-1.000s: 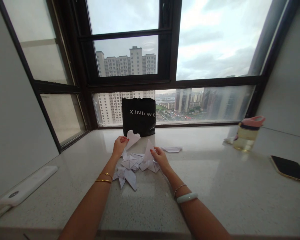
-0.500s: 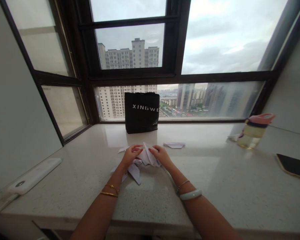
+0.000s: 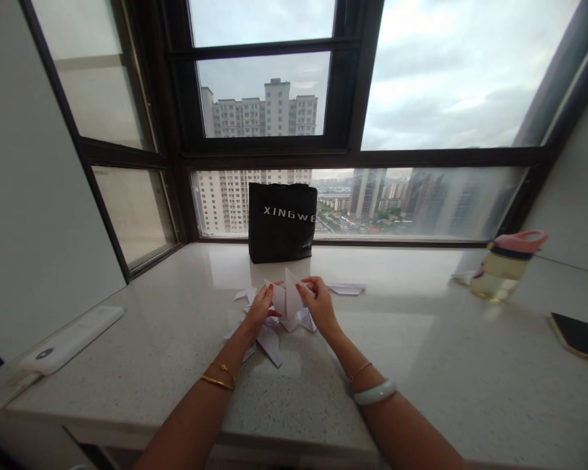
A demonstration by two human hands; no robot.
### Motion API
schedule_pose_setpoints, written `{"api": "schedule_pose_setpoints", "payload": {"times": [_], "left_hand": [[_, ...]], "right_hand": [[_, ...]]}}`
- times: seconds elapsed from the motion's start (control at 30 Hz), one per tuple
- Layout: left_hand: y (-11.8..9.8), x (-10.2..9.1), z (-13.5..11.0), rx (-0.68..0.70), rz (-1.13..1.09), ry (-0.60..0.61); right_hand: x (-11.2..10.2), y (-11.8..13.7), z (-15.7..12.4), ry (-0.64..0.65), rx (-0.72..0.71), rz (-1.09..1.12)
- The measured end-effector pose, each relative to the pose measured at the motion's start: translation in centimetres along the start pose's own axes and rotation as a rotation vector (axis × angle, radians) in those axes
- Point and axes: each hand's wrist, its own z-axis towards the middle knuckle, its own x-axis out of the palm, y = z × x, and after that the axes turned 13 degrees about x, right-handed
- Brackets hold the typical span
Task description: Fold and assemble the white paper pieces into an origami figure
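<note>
Matt white paper shapes [image 3: 274, 323] on glossy speckled stone counter [image 3: 421, 365]

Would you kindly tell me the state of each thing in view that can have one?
Folded paper: held upright, off the counter.
Left hand: pinching its left edge.
Right hand: pinching its right edge.
Paper pile: loose on the counter, under the hands.
Black bag: standing upright.
Bottle: upright, lid on, partly filled.
Phone: lying flat, screen dark.

Black bag [image 3: 281, 222] by window reads "XINGWE" in white caps, rest cut off.
</note>
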Motion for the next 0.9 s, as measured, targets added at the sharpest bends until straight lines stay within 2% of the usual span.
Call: {"api": "schedule_pose_setpoints", "payload": {"times": [0.1, 0.23, 0.33, 0.7, 0.83, 0.9], "left_hand": [[-0.2, -0.1, -0.1, 0.001, 0.049, 0.000], [-0.3, -0.1, -0.3, 0.026, 0.024, 0.045], [-0.5, 0.1, -0.3, 0.054, 0.011, 0.061], [-0.7, 0.7, -0.3, 0.121, 0.119, 0.124], [-0.4, 0.8, -0.2, 0.177, 0.135, 0.110], [-0.3, 0.9, -0.2, 0.217, 0.146, 0.115]], "right_hand": [[0.6, 0.4, -0.5, 0.077, -0.079, -0.148], [0.9, 0.4, -1.0, -0.026, -0.160, -0.533], [0.8, 0.3, -1.2, -0.069, -0.200, -0.651], [0.9, 0.3, -1.2, -0.033, -0.190, -0.658], [0.9, -0.2, -0.9, -0.098, -0.188, -0.535], [0.9, -0.5, -0.7, -0.045, -0.147, -0.436]]}}
